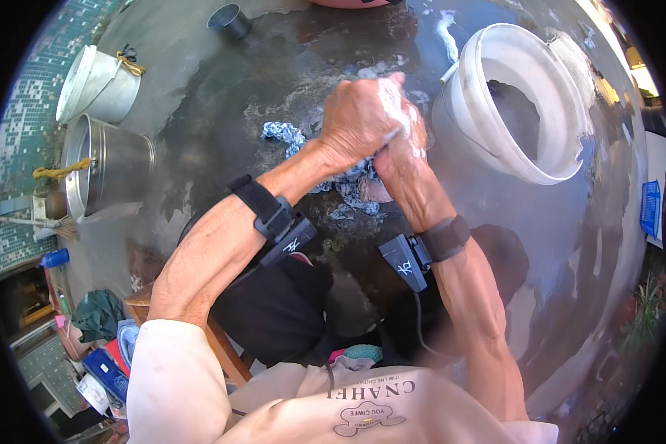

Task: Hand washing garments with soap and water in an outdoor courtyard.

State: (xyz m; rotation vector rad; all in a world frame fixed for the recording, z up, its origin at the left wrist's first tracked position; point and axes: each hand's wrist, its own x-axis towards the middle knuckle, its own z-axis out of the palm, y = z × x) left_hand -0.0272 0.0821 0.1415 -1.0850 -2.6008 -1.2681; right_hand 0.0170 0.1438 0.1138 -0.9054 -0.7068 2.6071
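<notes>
My left hand [355, 119] and my right hand [404, 136] are pressed together in front of me, both with fingers curled in. White suds [391, 100] coat the knuckles and fingers. Between and beneath the hands is a wet blue-and-white patterned cloth [358, 188], gripped by both as far as I can see. Its loose end [286, 134] trails to the left, against the dark wet floor. A pink piece of fabric [374, 191] shows beside it, under my right wrist. My fingertips and the gripped part of the cloth are mostly hidden.
A white plastic bucket [455, 105] with a chipped rim leans close on the right. To the left are a metal bucket [122, 166] and a smaller white pail [116, 91]. A dark cup [230, 22] and pink basin [349, 3] lie ahead. A wooden seat [227, 347] is below.
</notes>
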